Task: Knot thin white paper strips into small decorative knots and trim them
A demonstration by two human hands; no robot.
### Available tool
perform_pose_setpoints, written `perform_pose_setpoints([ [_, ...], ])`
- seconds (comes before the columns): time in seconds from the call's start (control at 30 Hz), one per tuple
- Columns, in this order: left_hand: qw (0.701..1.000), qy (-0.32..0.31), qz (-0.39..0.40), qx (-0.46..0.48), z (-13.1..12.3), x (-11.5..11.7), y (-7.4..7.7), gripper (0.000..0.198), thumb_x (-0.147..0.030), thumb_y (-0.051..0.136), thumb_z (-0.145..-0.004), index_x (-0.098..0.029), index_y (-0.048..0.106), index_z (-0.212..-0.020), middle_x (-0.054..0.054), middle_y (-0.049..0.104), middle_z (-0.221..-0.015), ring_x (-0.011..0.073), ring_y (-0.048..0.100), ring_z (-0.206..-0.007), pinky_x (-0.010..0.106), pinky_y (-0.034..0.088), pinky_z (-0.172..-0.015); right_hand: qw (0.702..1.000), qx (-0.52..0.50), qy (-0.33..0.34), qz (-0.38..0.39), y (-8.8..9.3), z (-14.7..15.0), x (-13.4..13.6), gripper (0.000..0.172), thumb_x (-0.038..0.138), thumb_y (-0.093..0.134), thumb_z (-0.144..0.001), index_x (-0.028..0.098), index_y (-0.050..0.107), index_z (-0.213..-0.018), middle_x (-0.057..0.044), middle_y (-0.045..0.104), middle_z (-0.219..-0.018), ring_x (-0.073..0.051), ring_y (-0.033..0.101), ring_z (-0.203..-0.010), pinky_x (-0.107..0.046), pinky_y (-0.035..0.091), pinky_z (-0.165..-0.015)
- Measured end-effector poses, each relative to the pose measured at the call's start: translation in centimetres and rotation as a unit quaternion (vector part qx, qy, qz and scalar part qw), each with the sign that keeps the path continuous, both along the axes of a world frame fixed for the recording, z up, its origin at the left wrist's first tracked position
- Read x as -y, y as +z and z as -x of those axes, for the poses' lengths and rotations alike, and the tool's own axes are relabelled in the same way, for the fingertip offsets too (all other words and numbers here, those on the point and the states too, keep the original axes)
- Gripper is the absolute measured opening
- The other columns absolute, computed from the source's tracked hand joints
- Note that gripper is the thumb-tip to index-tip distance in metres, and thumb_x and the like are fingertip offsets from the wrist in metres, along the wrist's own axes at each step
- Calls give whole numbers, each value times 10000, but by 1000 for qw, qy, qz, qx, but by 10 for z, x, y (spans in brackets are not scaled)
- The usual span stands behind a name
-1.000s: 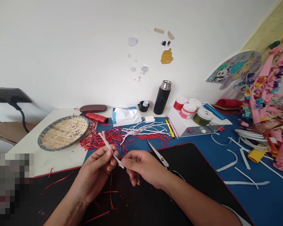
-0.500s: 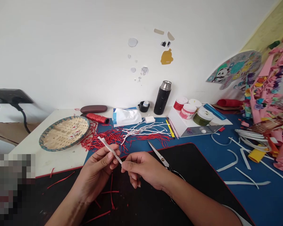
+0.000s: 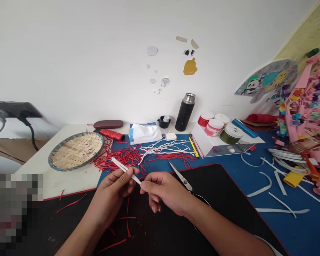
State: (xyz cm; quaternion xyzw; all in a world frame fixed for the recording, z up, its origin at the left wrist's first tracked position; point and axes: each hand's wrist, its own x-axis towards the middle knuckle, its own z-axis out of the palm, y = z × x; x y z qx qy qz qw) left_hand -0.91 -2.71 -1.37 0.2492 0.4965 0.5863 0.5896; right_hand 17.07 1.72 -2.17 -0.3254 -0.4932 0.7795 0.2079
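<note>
Over the black mat (image 3: 229,192) at the blue worktop's front edge, the left hand (image 3: 110,195) pinches a white paper strip (image 3: 125,171) between thumb and fingers; the right hand (image 3: 162,193) narrows to thumb and forefinger on its lower end, just beside steel scissors (image 3: 181,179).

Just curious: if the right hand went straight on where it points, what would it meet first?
Probably the white paper strip held by the left hand, almost touching, though depth is unclear.
</note>
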Motion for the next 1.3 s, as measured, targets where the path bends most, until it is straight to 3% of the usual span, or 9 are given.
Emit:
perform_pose_setpoints([
  [0.23,999,17,-2,28,0,0,2,459,-486,1051,-552,-149,849,-790,-16,601,-588,96,494,-544,202,435,-533,1000,-8,-2,-2,-2,0,0,408,566,779,-868,182,648,-823,108,455,-480,-102,534,-415,-214,356,-437],
  [0.77,999,-3,-19,30,0,-1,3,409,-441,1041,-597,-136,836,-776,16,645,-592,125,543,-572,218,451,-535,1000,-5,1,2,-3,-1,-1,417,574,753,-879,166,691,-941,64,585,-575,-89,552,-443,-205,370,-437],
  [0.97,1000,-8,-11,27,0,0,2,423,-455,1046,-580,-139,842,-773,28,664,-609,138,573,-594,215,447,-526,1000,-13,-8,3,-4,0,-1,409,569,754,-887,168,683,-914,66,569,-567,-93,545,-440,-208,365,-426],
  [1.3,999,11,4,44,1,-1,2,440,-444,1061,-539,-138,843,-769,13,646,-613,114,546,-567,200,438,-503,999,-11,-33,-1,-1,-1,-1,361,526,753,-897,179,665,-848,107,420,-495,-107,542,-436,-216,375,-456],
])
